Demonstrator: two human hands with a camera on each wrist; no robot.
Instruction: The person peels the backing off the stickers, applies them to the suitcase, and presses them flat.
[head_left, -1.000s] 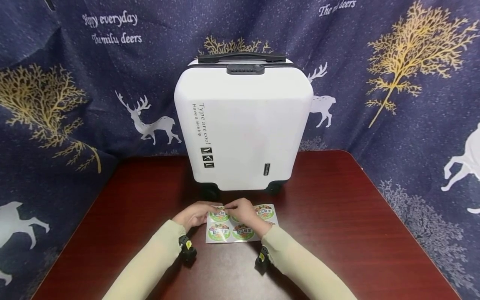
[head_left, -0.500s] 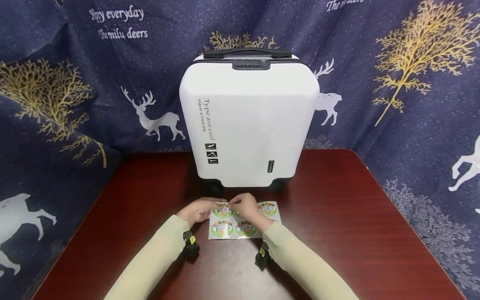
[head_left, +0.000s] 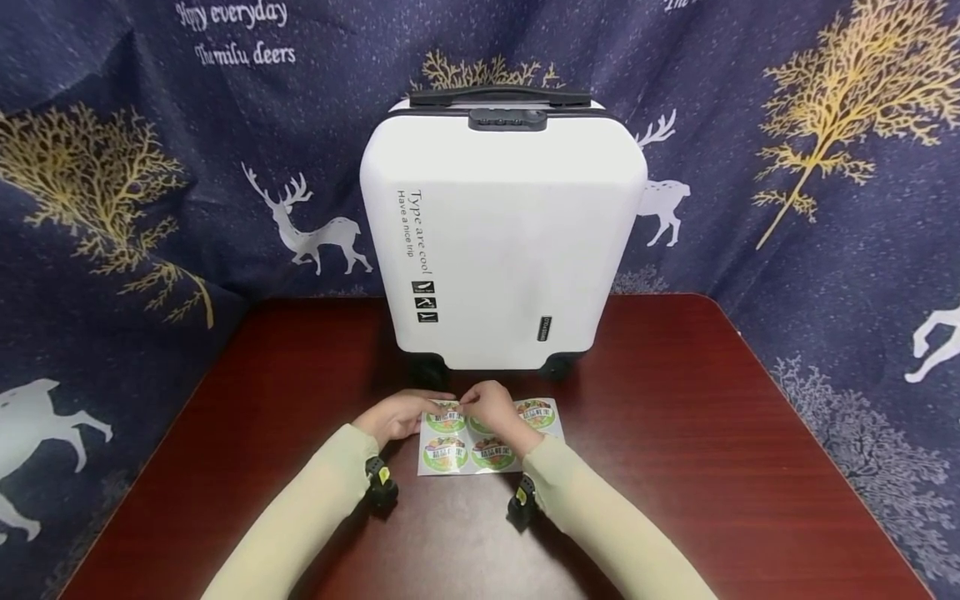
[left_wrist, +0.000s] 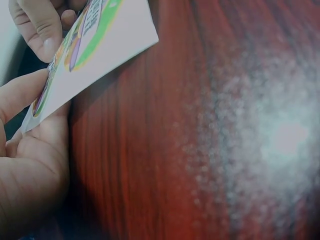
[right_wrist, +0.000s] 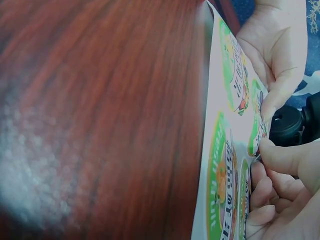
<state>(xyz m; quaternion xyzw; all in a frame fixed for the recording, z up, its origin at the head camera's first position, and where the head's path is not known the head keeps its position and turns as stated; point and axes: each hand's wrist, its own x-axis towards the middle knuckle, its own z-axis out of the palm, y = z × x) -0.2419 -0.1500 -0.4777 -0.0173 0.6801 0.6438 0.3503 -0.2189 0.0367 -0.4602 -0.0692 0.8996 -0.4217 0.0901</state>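
Observation:
A sheet of round stickers [head_left: 492, 455], green-edged with fruit pictures and dark lettering, lies on the table in the head view. My left hand [head_left: 396, 416] holds its far left corner, the thumb on top and fingers underneath, as the left wrist view shows of the left hand [left_wrist: 32, 165]. Close beside that thumb, my right hand [head_left: 495, 413] pinches at the far edge between two stickers. In the right wrist view the right hand [right_wrist: 285, 192] has its thumb and curled fingers at the sheet's edge [right_wrist: 215, 100]. Part of the upper sticker row is hidden under this hand.
A white suitcase [head_left: 504, 250] with black handle and wheels stands upright just behind the sheet. The dark red table [head_left: 675, 467] extends around both arms. A blue curtain [head_left: 315, 125] with deer and gold trees hangs behind and at the sides.
The head view has shifted, so suitcase and sheet sit slightly higher and further right. Both hands stay at the sheet's far edge, with hardly any visible movement.

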